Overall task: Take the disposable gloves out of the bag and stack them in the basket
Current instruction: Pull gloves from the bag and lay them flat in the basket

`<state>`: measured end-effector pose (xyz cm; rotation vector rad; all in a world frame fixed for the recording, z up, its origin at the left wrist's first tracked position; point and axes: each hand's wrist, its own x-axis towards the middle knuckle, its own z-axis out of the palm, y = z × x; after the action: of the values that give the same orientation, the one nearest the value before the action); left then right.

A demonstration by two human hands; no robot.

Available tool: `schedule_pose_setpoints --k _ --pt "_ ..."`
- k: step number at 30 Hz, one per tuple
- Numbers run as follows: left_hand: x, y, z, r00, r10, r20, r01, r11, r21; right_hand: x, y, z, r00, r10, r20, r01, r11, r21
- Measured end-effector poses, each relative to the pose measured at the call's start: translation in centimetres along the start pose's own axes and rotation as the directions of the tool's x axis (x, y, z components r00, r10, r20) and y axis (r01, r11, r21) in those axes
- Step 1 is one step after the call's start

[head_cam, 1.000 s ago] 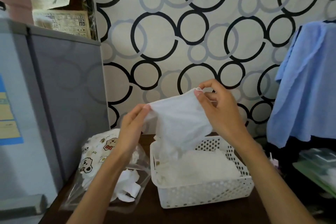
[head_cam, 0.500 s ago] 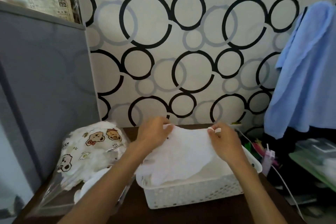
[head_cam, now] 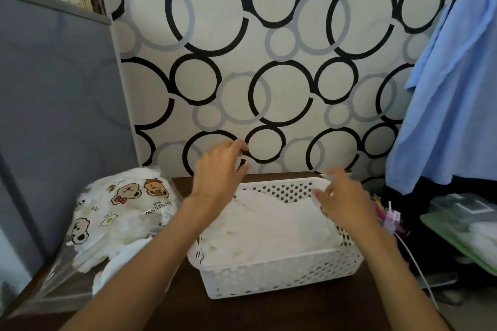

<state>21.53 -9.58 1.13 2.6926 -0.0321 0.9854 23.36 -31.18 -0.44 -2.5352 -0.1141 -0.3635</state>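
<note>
Bare forearms, no sleeves; left hand [head_cam: 219, 169], right hand [head_cam: 343, 197].

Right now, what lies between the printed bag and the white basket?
In the head view, the person's left forearm crosses the gap between the bag and the basket; beneath it, bare dark table.

Home room, circle-patterned wallpaper [head_cam: 269, 62], blue garment [head_cam: 451, 105] hanging, grey cabinet [head_cam: 59, 115], dark wooden table [head_cam: 269, 312]

White gloves [head_cam: 271, 231] lie flat in a loose stack inside the basket [head_cam: 279, 274], a white perforated tray sitting just below and between the two hands. The bag [head_cam: 118, 212], clear plastic with cartoon bears, slumps open beside the left forearm, more white gloves bulging and spilling from its mouth.
</note>
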Motion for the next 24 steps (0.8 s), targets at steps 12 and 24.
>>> schedule_pose_setpoints --k 12,24 --pt "-3.9 -1.0 1.8 0.408 -0.005 0.913 -0.142 0.987 0.069 2.0 -1.5 1.9 0.679 0.138 0.721 0.332 0.819 -0.469" --pt "-4.5 -2.4 -4.9 0.727 0.069 0.683 -0.283 0.936 0.207 1.4 -2.1 0.5 0.88 -0.142 0.453 0.285 0.921 -0.266"
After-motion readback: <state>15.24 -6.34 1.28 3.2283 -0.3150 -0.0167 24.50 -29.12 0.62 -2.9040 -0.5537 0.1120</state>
